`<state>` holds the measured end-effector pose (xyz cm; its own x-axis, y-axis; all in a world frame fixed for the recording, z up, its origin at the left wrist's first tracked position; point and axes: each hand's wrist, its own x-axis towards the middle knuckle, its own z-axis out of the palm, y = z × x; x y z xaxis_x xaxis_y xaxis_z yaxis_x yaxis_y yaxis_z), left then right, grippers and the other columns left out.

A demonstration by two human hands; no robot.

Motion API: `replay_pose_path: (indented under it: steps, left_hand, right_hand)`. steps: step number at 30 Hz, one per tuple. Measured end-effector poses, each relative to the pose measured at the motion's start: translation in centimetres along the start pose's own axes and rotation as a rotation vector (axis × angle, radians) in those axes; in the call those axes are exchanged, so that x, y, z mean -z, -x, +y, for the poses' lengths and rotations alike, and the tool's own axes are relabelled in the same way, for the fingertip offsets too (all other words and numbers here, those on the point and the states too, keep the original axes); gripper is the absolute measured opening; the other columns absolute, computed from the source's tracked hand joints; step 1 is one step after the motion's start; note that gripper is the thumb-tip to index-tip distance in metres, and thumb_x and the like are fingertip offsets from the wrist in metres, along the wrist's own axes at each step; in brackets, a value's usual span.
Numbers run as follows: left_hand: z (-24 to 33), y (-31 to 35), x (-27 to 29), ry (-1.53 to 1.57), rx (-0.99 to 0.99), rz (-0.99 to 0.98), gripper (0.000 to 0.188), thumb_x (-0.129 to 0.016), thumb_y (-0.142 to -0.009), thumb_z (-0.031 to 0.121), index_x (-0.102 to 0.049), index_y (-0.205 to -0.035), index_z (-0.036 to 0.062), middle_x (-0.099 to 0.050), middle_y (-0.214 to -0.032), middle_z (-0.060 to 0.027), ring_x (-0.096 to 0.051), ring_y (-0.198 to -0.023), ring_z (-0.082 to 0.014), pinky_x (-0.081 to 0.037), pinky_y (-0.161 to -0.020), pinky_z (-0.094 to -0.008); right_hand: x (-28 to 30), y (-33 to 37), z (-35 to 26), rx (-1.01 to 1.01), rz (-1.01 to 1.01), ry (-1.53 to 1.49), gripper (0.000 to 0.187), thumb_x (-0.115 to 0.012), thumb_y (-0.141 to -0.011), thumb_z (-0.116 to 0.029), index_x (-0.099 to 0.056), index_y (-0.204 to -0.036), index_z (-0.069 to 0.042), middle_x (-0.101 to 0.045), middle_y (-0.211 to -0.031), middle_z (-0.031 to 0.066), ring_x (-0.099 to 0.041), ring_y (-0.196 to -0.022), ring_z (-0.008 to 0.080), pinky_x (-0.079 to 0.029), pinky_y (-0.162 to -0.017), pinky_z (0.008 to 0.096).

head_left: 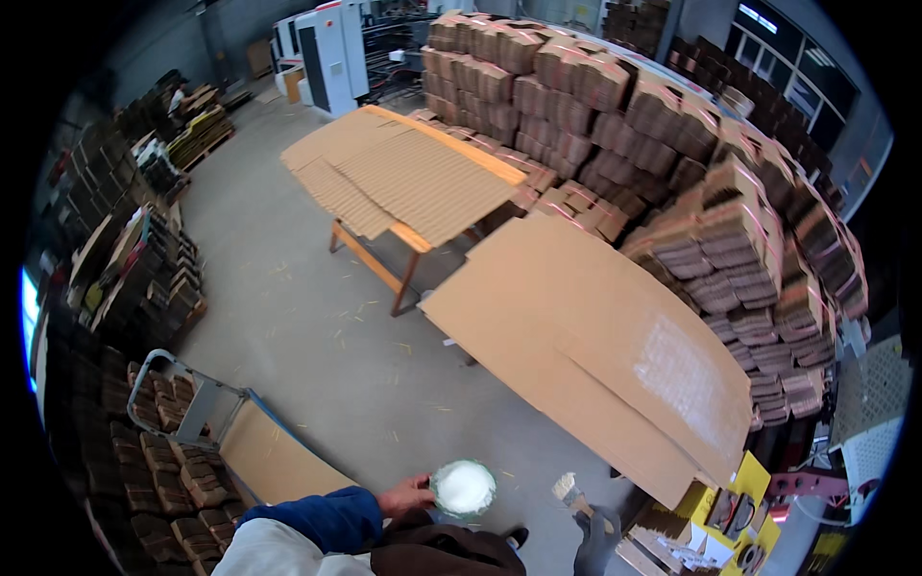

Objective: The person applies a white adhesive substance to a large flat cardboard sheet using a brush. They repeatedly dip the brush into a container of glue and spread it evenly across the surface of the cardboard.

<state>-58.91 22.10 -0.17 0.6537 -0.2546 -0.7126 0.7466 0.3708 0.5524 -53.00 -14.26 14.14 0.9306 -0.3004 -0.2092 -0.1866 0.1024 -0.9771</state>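
I watch through a head-worn fisheye camera that looks down and ahead from above, its round edge bending straight lines. The left hand (pixel 407 496) and blue sleeve (pixel 331 521) show close by at the bottom; grey floor (pixel 269 240) spans mid-view, and cardboard stacks (pixel 567 91) curve away along the upper right.

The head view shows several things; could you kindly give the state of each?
Round pale-green bowl: upright, containing white material.
Left hand: gripping the bowl's rim.
Flat brown cardboard sheets: overlapping, one bearing a white patch.
Pale-tipped flat brush: clear of those sheets.
Right hand: gripping the brush.
Brown corrugated cardboard sheets: lying on the orange wooden table.
Brown cardboard bundles: stacked, banded in pink.
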Motion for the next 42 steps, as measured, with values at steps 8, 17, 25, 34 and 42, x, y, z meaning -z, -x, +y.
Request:
replay_pose_path:
  steps: [8, 17, 25, 34, 42]
  left_hand:
    - [17.4, 4.2, 17.0, 0.07, -0.155, 0.184, 0.057, -0.063, -0.088, 0.009, -0.046, -0.143, 0.0095, -0.065, -0.119, -0.0052, -0.066, -0.101, -0.0179, -0.055, -0.091, -0.0347]
    - [39.2, -2.7, 26.6, 0.131, -0.167, 0.226, 0.051, -0.062, -0.088, 0.006, -0.049, -0.137, 0.0059, -0.065, -0.117, -0.0072, -0.066, -0.1, -0.0186, -0.054, -0.088, -0.0327]
    - [60.5, -14.5, 32.4, 0.012, -0.203, 0.067, 0.046, -0.061, -0.09, 0.009, -0.049, -0.134, 0.0046, -0.066, -0.113, -0.01, -0.067, -0.096, -0.0211, -0.055, -0.082, -0.032]
    - [82.8, -33.1, 26.2, -0.21, -0.192, -0.164, 0.033, -0.057, -0.092, 0.011, -0.051, -0.123, 0.0007, -0.064, -0.102, -0.0099, -0.063, -0.085, -0.0157, -0.053, -0.075, -0.0258]
    - [90.4, -51.2, 20.7, -0.159, -0.162, -0.194, 0.03, -0.056, -0.091, 0.01, -0.053, -0.119, -0.0005, -0.065, -0.098, -0.0098, -0.064, -0.084, -0.0165, -0.054, -0.068, -0.0251]
  right_hand:
    - [-19.5, -7.6, -3.5, 0.04, -0.183, 0.052, 0.018, -0.054, -0.099, -0.009, -0.06, -0.108, 0.005, -0.063, -0.103, 0.0128, -0.068, -0.089, 0.0224, -0.059, -0.079, 0.0347]
    - [-41.8, -20.7, -4.7, 0.128, -0.131, -0.095, 0.017, -0.054, -0.098, -0.007, -0.061, -0.107, 0.005, -0.064, -0.101, 0.0117, -0.068, -0.088, 0.0209, -0.059, -0.081, 0.035]
    - [-54.2, -24.4, -6.0, 0.037, -0.071, -0.109, 0.016, -0.053, -0.098, -0.005, -0.06, -0.108, 0.005, -0.064, -0.104, 0.0144, -0.069, -0.088, 0.0242, -0.06, -0.08, 0.0361]
    - [-59.4, -22.2, -7.4, 0.047, 0.503, -0.116, 0.018, -0.054, -0.098, -0.007, -0.059, -0.11, 0.005, -0.063, -0.105, 0.0149, -0.069, -0.088, 0.0248, -0.059, -0.081, 0.0352]
    - [-61.9, -21.2, -4.8, -0.064, 0.732, -0.09, 0.02, -0.055, -0.097, -0.011, -0.058, -0.109, 0.005, -0.063, -0.102, 0.0148, -0.069, -0.082, 0.0238, -0.06, -0.076, 0.0335]
